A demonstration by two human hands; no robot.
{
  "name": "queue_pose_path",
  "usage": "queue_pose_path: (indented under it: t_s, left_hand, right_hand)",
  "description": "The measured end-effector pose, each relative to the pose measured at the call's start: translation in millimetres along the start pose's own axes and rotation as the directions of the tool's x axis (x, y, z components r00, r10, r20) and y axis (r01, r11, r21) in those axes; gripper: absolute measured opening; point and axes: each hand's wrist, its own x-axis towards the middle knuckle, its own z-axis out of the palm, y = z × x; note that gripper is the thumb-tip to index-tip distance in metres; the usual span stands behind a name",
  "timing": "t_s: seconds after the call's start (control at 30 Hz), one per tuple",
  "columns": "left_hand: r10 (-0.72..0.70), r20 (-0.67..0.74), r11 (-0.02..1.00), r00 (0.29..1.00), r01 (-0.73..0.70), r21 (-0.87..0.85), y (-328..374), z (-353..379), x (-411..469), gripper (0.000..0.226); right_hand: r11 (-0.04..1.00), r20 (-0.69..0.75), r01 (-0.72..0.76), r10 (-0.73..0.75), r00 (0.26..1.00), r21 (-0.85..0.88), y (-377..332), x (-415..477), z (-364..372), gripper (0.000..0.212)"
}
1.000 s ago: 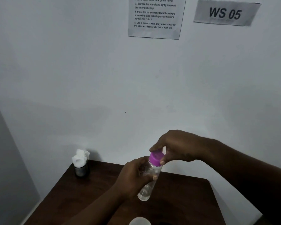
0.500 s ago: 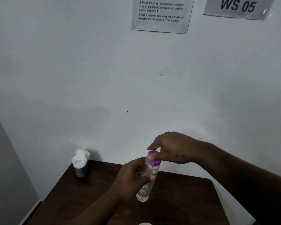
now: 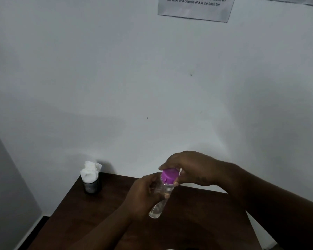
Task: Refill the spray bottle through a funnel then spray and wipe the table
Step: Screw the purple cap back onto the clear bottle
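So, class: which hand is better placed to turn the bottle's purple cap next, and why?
Right. The right hand pinches the purple cap from above; the left hand grips the bottle lower down, so it is busy steadying it.

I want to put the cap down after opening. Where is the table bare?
Bare table shows at the left, between the tissue holder and the left hand, and at the right, between the bottle and the right edge. The middle is crowded: the right hand grips the cap there.
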Motion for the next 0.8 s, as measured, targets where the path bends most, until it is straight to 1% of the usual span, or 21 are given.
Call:
queue_pose_path:
  t_s: [0.1,0.2,0.33,0.4,0.47,0.53,0.6,0.7,0.8]
  left_hand:
    - [-0.026,-0.001,1.0,1.0,0.026,-0.007,-15.7,-2.6,4.3,0.034]
    - [-0.036,0.002,0.999,0.999,0.036,-0.011,-35.3,-4.8,6.2,0.038]
    - [-0.061,-0.001,0.998,0.998,0.061,-0.018,-58.8,-10.7,12.0,0.037]
    - [-0.08,-0.002,0.997,0.997,0.08,-0.022,-73.8,-15.8,21.0,0.034]
    - [-0.116,0.003,0.993,0.993,0.116,-0.037,-89.1,-22.1,33.6,0.038]
    - [-0.14,0.01,0.989,0.99,0.141,-0.035,-105.7,-27.8,47.9,0.041]
    - [-0.166,0.011,0.986,0.986,0.167,-0.024,-121.9,-33.6,62.7,0.039]
    - [-0.221,-0.017,0.974,0.975,0.22,-0.047,-146.9,-43.1,81.8,0.045]
    - [-0.256,-0.044,0.966,0.966,0.253,-0.049,-178.3,-49.0,97.9,0.051]
  right_hand:
    - [1.0,-0.053,-0.029,0.029,0.998,-0.001,4.8,16.4,15.7,0.054]
    - [0.999,-0.063,-0.045,0.045,0.997,0.01,12.1,32.8,32.9,0.052]
    - [0.996,-0.072,-0.072,0.076,0.994,0.054,24.0,58.8,62.4,0.052]
    - [0.984,-0.106,-0.11,0.125,0.986,0.141,30.0,72.9,77.7,0.057]
    - [0.953,-0.148,-0.155,0.198,0.969,0.262,35.1,89.1,93.2,0.061]
    - [0.909,-0.212,-0.172,0.267,0.94,0.38,40.2,106.3,109.5,0.057]
    - [0.863,-0.256,-0.197,0.345,0.903,0.465,47.0,125.3,125.8,0.057]
    - [0.821,-0.271,-0.247,0.429,0.862,0.515,57.7,151.7,144.6,0.063]
    - [0.802,-0.268,-0.269,0.461,0.846,0.533,67.0,177.6,160.3,0.065]
